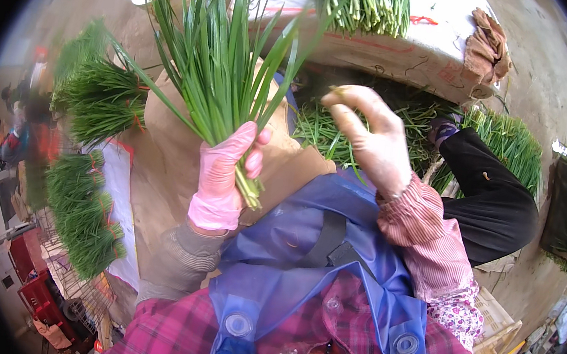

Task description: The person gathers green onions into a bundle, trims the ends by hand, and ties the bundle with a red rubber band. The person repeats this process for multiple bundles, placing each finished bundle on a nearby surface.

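My left hand (pixel 223 166), in a thin pink glove, grips a bunch of green garlic chives (pixel 216 73) near its pale cut ends. The long leaves fan upward and away from me. My right hand (pixel 374 134), in a thin whitish glove, is raised to the right of the bunch, apart from it. Its fingers are curled towards the thumb. A yellowish-brown spot shows at the blurred fingertips; whether it is a held scrap or a stain is unclear. Beneath that hand lies a heap of loose chive leaves (pixel 318 132). A blue waterproof apron (pixel 288 234) covers my lap.
More chives (pixel 366 6) lie on a white-covered block (pixel 428 53) ahead, beside a brown cloth (pixel 488 48). Tied chive bundles (pixel 86 209) line the left. Upright chives (pixel 507 142) stand beyond a black-trousered leg (pixel 490 207). A plastic crate (pixel 494 330) sits lower right.
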The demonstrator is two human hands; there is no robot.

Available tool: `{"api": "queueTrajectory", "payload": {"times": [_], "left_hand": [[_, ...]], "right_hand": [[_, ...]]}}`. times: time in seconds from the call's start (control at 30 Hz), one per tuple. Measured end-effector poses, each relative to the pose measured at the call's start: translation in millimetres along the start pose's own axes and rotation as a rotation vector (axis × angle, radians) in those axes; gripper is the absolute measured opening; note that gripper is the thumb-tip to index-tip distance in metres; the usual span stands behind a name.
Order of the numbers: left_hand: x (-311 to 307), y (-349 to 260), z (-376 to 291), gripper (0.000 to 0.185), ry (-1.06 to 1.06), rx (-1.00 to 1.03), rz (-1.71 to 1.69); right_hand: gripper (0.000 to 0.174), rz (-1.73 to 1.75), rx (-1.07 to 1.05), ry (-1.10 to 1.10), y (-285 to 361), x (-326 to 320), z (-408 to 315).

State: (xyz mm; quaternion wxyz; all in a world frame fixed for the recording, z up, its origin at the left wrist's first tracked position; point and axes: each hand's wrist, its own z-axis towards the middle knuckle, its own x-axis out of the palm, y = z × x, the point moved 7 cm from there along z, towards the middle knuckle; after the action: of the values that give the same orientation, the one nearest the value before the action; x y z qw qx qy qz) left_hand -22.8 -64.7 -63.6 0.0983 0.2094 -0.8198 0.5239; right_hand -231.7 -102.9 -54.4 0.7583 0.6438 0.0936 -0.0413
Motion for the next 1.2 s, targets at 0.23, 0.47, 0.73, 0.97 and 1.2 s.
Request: {"api": "queueTrajectory", "payload": {"times": [0.23, 0.47, 0.73, 0.97, 1.2], "left_hand": [[35.0, 11.2, 14.9, 0.028, 0.110, -0.031, -0.050], [35.0, 21.9, 19.7, 0.032, 0.142, -0.144, -0.112], [41.5, 37.6, 19.1, 0.037, 0.265, -0.185, -0.098], [44.3, 43.1, 21.3, 0.035, 0.309, -0.253, -0.192], [48.7, 45.2, 21.9, 0.037, 0.376, -0.291, -0.307]], "right_hand": [[0.024, 0.528, 0.439, 0.196, -13.0, 42.2, 9.2], [0.034, 0.595, 0.527, 0.043, -29.1, 32.7, 9.2], [0.021, 0.643, 0.562, 0.122, -18.9, 37.7, 9.5], [0.036, 0.613, 0.533, 0.111, -33.4, 38.8, 8.8], [0.044, 0.104, 0.086, -0.418, -26.8, -9.4, 15.6]]}}
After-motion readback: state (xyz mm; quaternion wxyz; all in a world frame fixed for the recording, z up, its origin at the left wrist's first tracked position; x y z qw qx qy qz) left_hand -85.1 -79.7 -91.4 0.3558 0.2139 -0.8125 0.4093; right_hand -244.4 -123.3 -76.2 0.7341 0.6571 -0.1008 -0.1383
